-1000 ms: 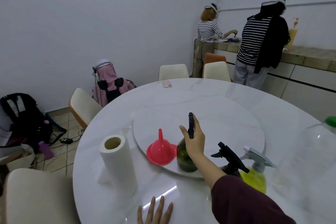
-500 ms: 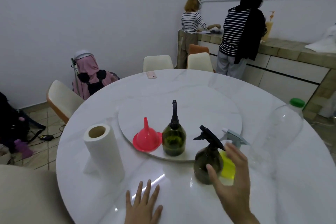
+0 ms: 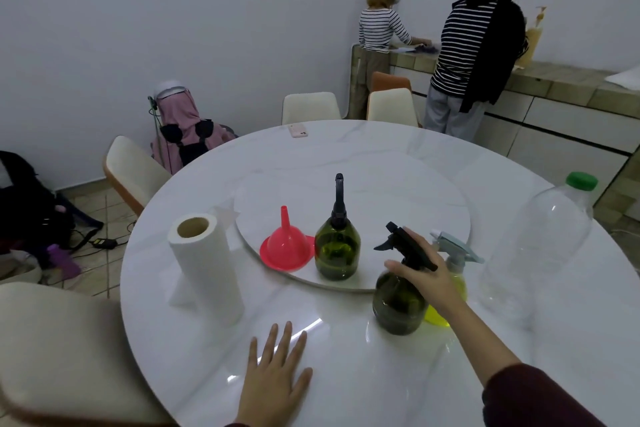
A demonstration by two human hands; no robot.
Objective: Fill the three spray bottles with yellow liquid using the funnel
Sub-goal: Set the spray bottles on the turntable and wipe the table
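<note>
While the left hand [image 3: 277,388] rests flat at 6 o'clock, the right hand [image 3: 420,270] grasps the near dark spray bottle [image 3: 398,305] at its neck, at 4 o'clock of the red funnel [image 3: 285,248]. Step, likely: opening it. Next: unscrew the sprayer head.

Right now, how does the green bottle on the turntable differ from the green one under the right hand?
The bottle on the turntable stands free, its spray head end-on. The bottle off the turntable sits on the table nearer the person, spray head side-on, with the right hand on its neck. Both are dark green with black spray heads.
</note>
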